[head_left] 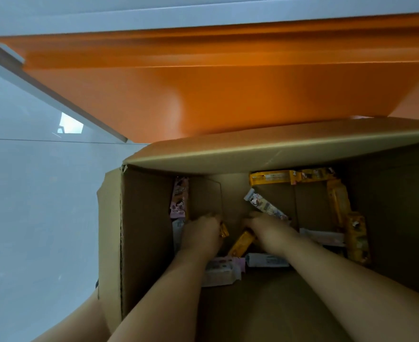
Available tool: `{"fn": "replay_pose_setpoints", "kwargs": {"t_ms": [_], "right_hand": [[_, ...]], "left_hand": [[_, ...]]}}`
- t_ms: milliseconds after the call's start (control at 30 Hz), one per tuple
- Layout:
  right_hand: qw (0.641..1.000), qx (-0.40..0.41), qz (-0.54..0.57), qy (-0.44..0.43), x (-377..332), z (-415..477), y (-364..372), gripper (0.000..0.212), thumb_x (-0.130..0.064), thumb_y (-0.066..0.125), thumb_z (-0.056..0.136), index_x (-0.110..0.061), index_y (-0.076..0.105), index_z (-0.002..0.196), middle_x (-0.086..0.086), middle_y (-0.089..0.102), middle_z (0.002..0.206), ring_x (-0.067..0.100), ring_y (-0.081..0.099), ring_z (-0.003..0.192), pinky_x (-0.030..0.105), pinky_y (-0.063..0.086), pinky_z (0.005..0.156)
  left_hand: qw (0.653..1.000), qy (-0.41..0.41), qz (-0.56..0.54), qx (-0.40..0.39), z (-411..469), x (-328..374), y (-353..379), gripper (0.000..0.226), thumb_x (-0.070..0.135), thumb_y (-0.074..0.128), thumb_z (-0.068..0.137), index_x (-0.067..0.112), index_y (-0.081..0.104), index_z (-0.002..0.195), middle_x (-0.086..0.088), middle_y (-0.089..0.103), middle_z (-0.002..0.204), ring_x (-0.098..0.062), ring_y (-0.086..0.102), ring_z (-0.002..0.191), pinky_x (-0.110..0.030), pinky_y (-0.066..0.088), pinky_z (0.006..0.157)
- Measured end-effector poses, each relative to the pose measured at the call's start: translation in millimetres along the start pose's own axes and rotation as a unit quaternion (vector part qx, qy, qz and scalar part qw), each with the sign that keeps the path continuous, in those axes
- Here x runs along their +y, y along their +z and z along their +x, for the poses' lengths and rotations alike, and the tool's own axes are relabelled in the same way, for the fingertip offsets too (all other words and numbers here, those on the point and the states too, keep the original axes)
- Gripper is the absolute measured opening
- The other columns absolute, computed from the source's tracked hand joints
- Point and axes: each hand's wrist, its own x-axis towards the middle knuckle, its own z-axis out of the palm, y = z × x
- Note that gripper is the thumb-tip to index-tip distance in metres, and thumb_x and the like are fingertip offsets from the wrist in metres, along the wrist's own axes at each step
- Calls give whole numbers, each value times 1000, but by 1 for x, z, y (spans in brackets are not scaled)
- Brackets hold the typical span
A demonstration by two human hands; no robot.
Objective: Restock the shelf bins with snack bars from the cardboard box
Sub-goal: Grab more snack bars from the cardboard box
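Note:
An open cardboard box (144, 218) fills the lower half of the head view, with snack bars scattered on its bottom. Both my hands reach deep inside. My left hand (201, 234) has its fingers curled round a yellow-wrapped bar (223, 230) whose end pokes out to the right. My right hand (267, 230) grips another yellow bar (241, 243) that angles down and left beneath it. A pale bar (265, 206) lies just beyond my right hand. Several yellow bars (336, 201) line the box's far and right sides, and pink bars (179, 198) lean on the left wall.
An orange shelf panel (228, 95) rises right behind the box's far flap (277, 149). Pale floor (43, 206) lies to the left. White and pink bars (222, 270) sit under my forearms. My knee shows at the bottom left.

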Motion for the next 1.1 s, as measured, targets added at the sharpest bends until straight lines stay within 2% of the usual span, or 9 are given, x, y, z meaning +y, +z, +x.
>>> {"fn": "replay_pose_setpoints", "kwargs": {"t_ms": [167,300,400,500,633,733,867,1000,1100], "right_hand": [[989,110,101,2,13,-23,-17,33,-21,63,88,-25,59,120,-8,49,115,8,51,98,24,45,79],[943,230,232,68,31,-49,-40,35,-14,71,82,-22,62,115,-8,53,108,-1,50,81,11,38,67],[874,296,358,142,47,-63,-46,36,-12,73,81,-19,63,115,-6,56,107,9,52,100,23,41,81],[777,317,500,212,59,-69,-45,37,-19,74,81,-21,61,115,0,56,116,16,54,107,34,47,93],[621,334,667,241,58,-63,-46,35,-14,69,85,-15,59,119,0,55,110,19,53,108,35,45,96],[502,339,762,229,51,-51,-50,20,-9,63,89,-12,60,108,0,58,101,16,50,105,34,42,96],[441,343,796,232,50,-32,-55,29,-10,62,90,-14,56,118,4,54,109,17,47,107,39,41,102],[399,329,830,208,50,-16,-57,44,-2,63,87,-14,48,127,9,59,114,18,57,98,34,44,90],[352,348,843,212,50,-7,-54,56,2,65,84,-11,43,134,13,57,125,24,58,108,32,48,87]], "left_hand": [[984,-21,-160,72,4,-2,-9,48,21,62,90,28,47,135,3,50,133,-14,53,114,-28,48,87],[961,-9,-234,147,9,14,-21,51,19,65,88,26,48,136,1,51,134,-15,51,118,-30,46,96],[904,9,-365,223,13,34,-29,48,13,70,84,15,56,130,3,57,123,-11,54,115,-21,41,98],[839,-9,-492,232,15,56,-33,39,10,69,85,13,60,123,4,64,104,0,60,89,-4,44,75],[730,-65,-661,161,26,82,-26,27,11,67,87,12,62,113,-4,68,103,-11,63,91,-24,50,87],[663,-109,-733,110,34,103,-25,19,9,63,90,15,58,107,1,62,96,-11,60,89,-22,49,79],[659,-152,-729,107,48,119,-16,34,20,67,88,11,55,119,-2,61,104,-18,60,94,-32,49,91],[655,-176,-725,122,59,125,-10,19,26,71,85,19,57,97,-8,65,108,-23,63,96,-38,51,91],[632,-182,-745,110,65,125,-7,17,27,73,83,23,57,90,-12,67,107,-29,64,100,-50,51,93]]}}
